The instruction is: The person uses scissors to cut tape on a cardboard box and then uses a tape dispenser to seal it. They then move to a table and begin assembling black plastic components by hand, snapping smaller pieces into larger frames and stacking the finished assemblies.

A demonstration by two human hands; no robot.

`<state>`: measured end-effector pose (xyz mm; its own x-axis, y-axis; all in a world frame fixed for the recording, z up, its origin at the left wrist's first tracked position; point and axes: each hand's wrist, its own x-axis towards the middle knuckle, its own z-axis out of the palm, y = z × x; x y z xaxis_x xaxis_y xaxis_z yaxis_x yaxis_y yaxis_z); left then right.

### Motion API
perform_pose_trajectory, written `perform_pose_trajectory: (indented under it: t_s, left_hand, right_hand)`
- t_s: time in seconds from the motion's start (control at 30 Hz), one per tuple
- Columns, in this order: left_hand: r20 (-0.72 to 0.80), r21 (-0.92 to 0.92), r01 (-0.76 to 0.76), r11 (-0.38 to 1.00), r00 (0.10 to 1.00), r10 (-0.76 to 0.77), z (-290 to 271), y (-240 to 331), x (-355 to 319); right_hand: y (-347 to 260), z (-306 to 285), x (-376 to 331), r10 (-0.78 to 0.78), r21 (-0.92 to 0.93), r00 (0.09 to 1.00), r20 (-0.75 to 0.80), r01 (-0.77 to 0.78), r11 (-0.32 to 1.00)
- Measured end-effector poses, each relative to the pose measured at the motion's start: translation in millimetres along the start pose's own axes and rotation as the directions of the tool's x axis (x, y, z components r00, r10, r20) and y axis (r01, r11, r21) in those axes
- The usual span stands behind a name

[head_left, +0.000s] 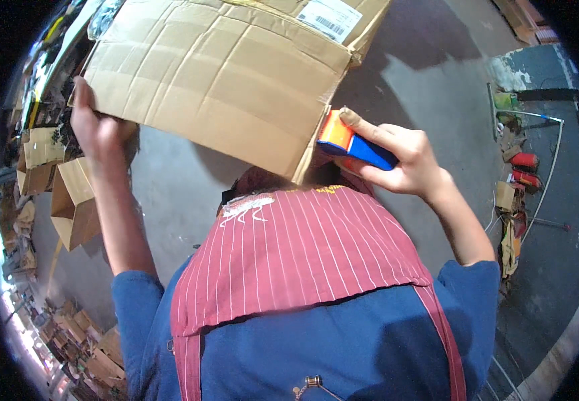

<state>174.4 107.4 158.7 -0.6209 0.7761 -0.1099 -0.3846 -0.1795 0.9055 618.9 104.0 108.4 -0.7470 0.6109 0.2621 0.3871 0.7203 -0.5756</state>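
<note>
left hand (96, 130): grips the left edge of the cardboard box (216, 73), fingers closed on it
right hand (396, 160): clamped on the orange-and-blue tape dispenser (353, 144), pressed to the box's right corner
box: held up above the red striped apron (296, 254)
floor (430, 80): grey concrete

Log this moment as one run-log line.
left hand: grips edge of large creased brown cardboard box | right hand: holds orange-and-blue tape dispenser against box corner | floor: small open cardboard box
</note>
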Motion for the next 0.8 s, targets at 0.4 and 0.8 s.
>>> perform_pose_trajectory:
  t_s: [0.4,0.8]
  left_hand:
    - [0.441,-0.153,0.329,0.932,0.867,-0.234,111,-49,-142]
    - [0.492,0.306,-0.863,0.402,0.505,0.709,129,10,-94]
  right_hand:
    - [-8,-6,84,-0.025,0.237,0.948,-0.317,0.105,0.966]
    - [-116,-93,160,-0.029,0.052,0.998,-0.059,0.032,0.998]
